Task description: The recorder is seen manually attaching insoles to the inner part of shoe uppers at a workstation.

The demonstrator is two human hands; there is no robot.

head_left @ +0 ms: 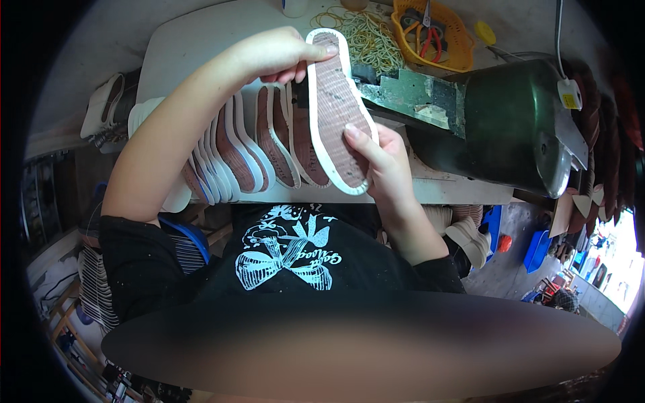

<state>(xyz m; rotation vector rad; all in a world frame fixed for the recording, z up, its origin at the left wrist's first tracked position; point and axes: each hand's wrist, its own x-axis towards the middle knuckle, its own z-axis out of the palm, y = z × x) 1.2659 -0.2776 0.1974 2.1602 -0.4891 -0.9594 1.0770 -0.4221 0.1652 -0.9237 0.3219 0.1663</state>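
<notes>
Between my two hands is a shoe sole (331, 101), brown and ribbed on the side facing me, with a raised white rim. My left hand (285, 55) pinches its far end, thumb on the brown face and fingers curled at the edge. Lower down, my right hand (388, 158) grips the wide near end, its thumb pressed on the brown face and its fingers mostly hidden behind. Left of the held piece, a row of similar soles (235, 151) stands leaning along the near edge of the white table (195, 50). My left forearm covers part of that row.
A dark green machine (504, 121) reaches over the table from the right, its arm ending close to the held sole. Behind lie a heap of rubber bands (369, 41) and an orange basket (453, 57) with red-handled tools. Blue bins (537, 251) stand on the floor at right.
</notes>
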